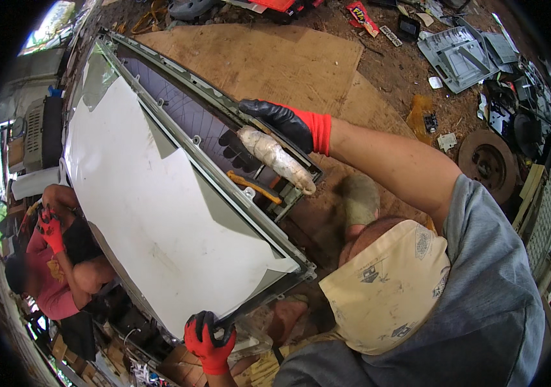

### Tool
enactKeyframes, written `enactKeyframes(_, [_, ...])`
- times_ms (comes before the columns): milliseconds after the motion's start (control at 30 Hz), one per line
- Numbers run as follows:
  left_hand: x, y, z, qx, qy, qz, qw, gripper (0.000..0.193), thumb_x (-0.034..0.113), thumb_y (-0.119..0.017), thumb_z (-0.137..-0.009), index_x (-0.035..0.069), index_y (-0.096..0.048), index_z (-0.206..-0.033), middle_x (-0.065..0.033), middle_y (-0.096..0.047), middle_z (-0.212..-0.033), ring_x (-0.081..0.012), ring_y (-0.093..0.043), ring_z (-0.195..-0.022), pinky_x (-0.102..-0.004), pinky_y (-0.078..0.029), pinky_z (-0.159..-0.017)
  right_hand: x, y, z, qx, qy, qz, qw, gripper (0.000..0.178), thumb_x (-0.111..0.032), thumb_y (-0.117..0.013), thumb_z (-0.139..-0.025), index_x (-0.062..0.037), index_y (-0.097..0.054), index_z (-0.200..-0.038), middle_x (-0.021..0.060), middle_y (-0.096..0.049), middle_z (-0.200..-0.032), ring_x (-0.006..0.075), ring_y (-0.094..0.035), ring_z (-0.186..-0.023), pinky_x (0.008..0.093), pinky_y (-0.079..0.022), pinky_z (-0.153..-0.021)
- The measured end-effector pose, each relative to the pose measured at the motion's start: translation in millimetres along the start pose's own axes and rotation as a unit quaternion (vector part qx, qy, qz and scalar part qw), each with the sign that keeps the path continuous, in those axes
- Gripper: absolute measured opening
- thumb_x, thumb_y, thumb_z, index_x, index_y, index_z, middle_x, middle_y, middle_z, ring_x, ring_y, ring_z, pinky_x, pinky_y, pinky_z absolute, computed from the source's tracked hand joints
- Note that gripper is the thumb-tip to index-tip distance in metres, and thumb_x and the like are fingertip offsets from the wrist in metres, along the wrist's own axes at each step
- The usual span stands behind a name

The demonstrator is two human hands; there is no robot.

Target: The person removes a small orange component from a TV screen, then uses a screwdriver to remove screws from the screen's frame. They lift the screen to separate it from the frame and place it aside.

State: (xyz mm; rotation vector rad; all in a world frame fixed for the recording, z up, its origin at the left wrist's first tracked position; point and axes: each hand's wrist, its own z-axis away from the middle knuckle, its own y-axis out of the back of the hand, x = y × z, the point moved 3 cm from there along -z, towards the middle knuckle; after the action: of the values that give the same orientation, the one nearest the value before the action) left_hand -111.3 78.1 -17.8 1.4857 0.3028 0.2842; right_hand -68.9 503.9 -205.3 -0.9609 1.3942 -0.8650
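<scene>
A large flat-screen panel (159,245) with a torn white sheet on its face leans before me in a metal frame. My left hand (211,345), in a red and black glove, closes over its near lower corner. My right hand (285,126), gloved alike, curls over the dark rim on the other side. Against that hand lies a whitish wrapped bundle (276,160); how far the hand holds it is unclear. Dark finger shapes beside the bundle may be fingers or a reflection. A tool with a yellow-orange handle (256,187) lies within the frame.
Flattened cardboard (288,61) covers the ground beyond the frame. A grey plastic housing (459,58), a rusty disc (488,158) and mixed scrap lie to the right. At the left sits another person (62,264) with red gloves. My knee in patterned beige cloth (385,290) is close by.
</scene>
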Motion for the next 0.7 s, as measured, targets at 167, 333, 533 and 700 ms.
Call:
enactKeyframes(167, [1.7,-0.3,2.0,-0.002,0.008,-0.012,1.0,0.06,0.02,-0.082,-0.059,0.006,-0.06,-0.114,-0.0163,-0.063,-0.114,-0.0392,-0.058,-0.106,-0.0507,-0.046,-0.091,18.3,-2.1,2.5,-0.024,-0.02,-0.224,0.974,0.053,-0.049,-0.032,-0.102,-0.0049,-0.06,-0.109,0.008,-0.065,-0.091,0.0194,-0.061,-0.079,0.0326,-0.051,-0.076])
enactKeyframes(333, [2.7,1.0,-1.9,0.017,-0.004,-0.005,1.0,0.059,0.02,-0.081,-0.059,0.006,-0.062,-0.113,-0.0164,-0.063,-0.113,-0.039,-0.058,-0.104,-0.0501,-0.047,-0.09,32.9,22.8,-0.7,0.054,0.052,-0.121,0.99,0.06,-0.054,-0.029,-0.101,-0.0034,-0.057,-0.118,0.0151,-0.066,-0.104,0.0279,-0.063,-0.088,0.0417,-0.049,-0.089])
enactKeyframes(533, [5.1,3.9,-6.4,0.005,-0.001,-0.002,1.0,0.057,0.019,-0.08,-0.059,0.006,-0.062,-0.111,-0.0168,-0.063,-0.111,-0.0393,-0.059,-0.098,-0.0497,-0.048,-0.086,29.7,27.8,-9.3,0.056,0.023,-0.219,0.974,0.061,-0.056,-0.031,-0.099,-0.0041,-0.059,-0.115,0.015,-0.066,-0.102,0.0294,-0.063,-0.087,0.0427,-0.05,-0.089])
enactKeyframes(700, [4.5,3.8,-3.2,0.018,-0.006,-0.006,1.0,0.056,0.019,-0.081,-0.059,0.006,-0.063,-0.11,-0.016,-0.063,-0.112,-0.0398,-0.059,-0.099,-0.0506,-0.047,-0.087,25.2,18.3,-14.8,0.022,0.014,-0.263,0.964,0.058,-0.056,-0.035,-0.098,-0.0064,-0.061,-0.113,0.0118,-0.066,-0.094,0.0249,-0.063,-0.081,0.0381,-0.052,-0.079])
